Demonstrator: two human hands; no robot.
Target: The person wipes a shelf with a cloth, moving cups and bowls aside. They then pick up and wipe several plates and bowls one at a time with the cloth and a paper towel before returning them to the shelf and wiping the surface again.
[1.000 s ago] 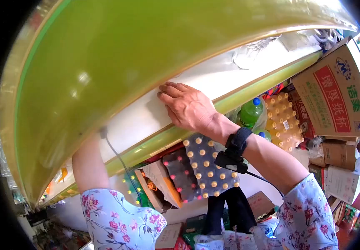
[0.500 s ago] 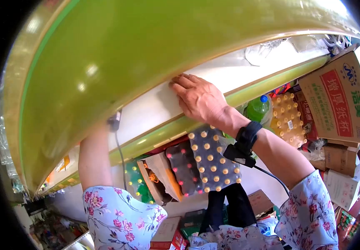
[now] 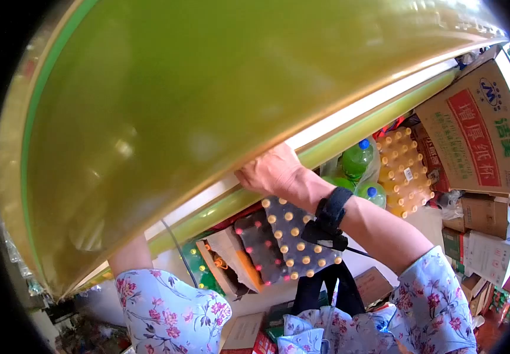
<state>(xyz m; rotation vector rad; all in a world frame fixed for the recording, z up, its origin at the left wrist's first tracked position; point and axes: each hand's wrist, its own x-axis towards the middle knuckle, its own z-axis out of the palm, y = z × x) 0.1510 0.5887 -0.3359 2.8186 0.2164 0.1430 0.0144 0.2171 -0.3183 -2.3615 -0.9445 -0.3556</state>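
Observation:
A glossy green shelf top (image 3: pixel 166 118) with a pale edge fills the upper half of the view. Below it lies a white shelf board (image 3: pixel 355 111) with a green front edge. My right hand (image 3: pixel 271 170) reaches in over that lower board, its back toward me and its fingertips hidden under the green top. On my right wrist is a black strap (image 3: pixel 333 203) with a small black box and a cable. Of my left arm only the forearm (image 3: pixel 132 258) shows, and the hand is out of sight behind the green top. A thin dark cable (image 3: pixel 178 251) hangs near it.
Shrink-wrapped packs of dark bottles (image 3: pixel 296 236) stand below the shelf beside an opened carton (image 3: pixel 234 259). Green bottles (image 3: pixel 356 159) and a pack of orange-coloured bottles (image 3: pixel 401 171) are to the right. Farther right leans a large cardboard box (image 3: pixel 476 127).
The green top now covers more of the white board in view. My right hand appears lower, its fingers more hidden. My left forearm shows less.

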